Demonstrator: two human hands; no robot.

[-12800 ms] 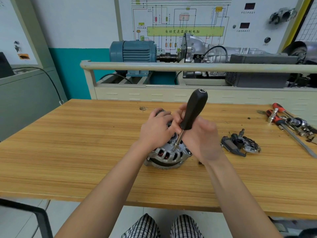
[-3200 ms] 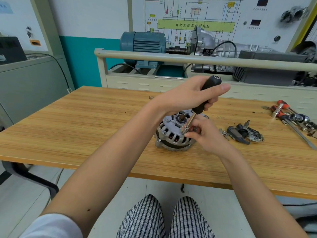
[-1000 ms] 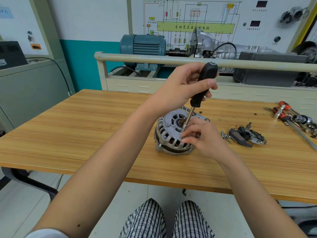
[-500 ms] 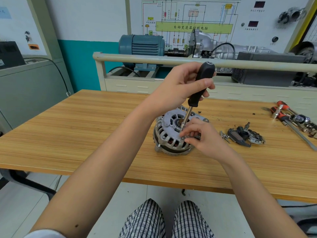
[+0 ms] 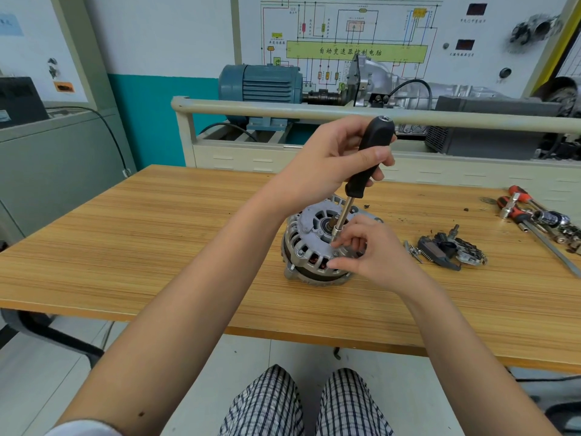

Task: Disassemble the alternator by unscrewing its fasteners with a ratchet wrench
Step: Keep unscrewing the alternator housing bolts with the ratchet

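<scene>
Gripping the black handle of the driver (image 5: 371, 158), my left hand (image 5: 327, 165) sits just above the middle of the frame, fingers and thumb wrapped round the grip. The tool leans, handle to the upper right, its steel shaft running down and left to a socket tip on the top face of the alternator (image 5: 317, 247). My right hand (image 5: 374, 253) is right of centre, thumb and forefinger pinching the shaft's lower end just above the tip, the other fingers curled against the housing's right side.

The alternator stands at the centre of the frame on the wooden counter (image 5: 157, 247), flat on its base, grey end cover up, copper windings showing through the slots along its near rim. A small bolt head (image 5: 301, 253) sits on the housing's left near edge.

Right of the alternator, near my right wrist, lies a cluster of removed parts (image 5: 449, 253), black and metal pieces. Further toward the right edge of the frame lie red-handled tools (image 5: 515, 206) and loose sockets (image 5: 556, 221). Dark crumbs dot the wood between them.

Beyond the counter, in the upper half, a beige rail (image 5: 283, 108) crosses in front of a blue motor (image 5: 261, 83) and a wiring diagram board (image 5: 355, 42). Checked trousers (image 5: 301, 404) show at the bottom.
</scene>
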